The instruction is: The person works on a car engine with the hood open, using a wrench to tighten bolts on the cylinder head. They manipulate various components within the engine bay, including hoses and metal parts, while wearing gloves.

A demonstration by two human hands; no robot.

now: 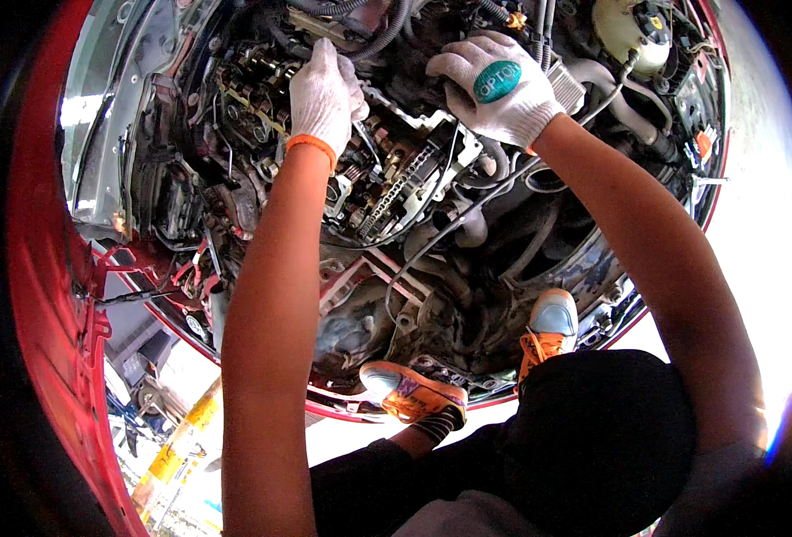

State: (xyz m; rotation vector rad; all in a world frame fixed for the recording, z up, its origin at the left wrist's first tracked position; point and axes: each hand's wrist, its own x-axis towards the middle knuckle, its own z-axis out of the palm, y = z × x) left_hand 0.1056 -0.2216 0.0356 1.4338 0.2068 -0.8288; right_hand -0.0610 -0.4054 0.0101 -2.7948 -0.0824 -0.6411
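Both my hands wear white knit gloves with orange cuffs, above an opened car engine (383, 192). Over its exposed camshaft area, my left hand (324, 94) is closed in a fist, thumb side up; what its fingers hold, if anything, is hidden. A slim metal rod (366, 143) shows just below that fist, and I cannot tell whether it joins the hand. To the right, my right hand (496, 88) is palm down over the engine's far right side, fingers loosely bent and thumb apart, with nothing visible in it. A metal chain (398, 192) runs along the engine's near end.
A pale fluid reservoir (630, 36) with a dark cap sits at far right. Black hoses (385, 36) cross the back, and a thin cable (436, 237) curves nearer me. Red body panel (51, 313) borders the left. My orange shoes (418, 392) are at the near edge.
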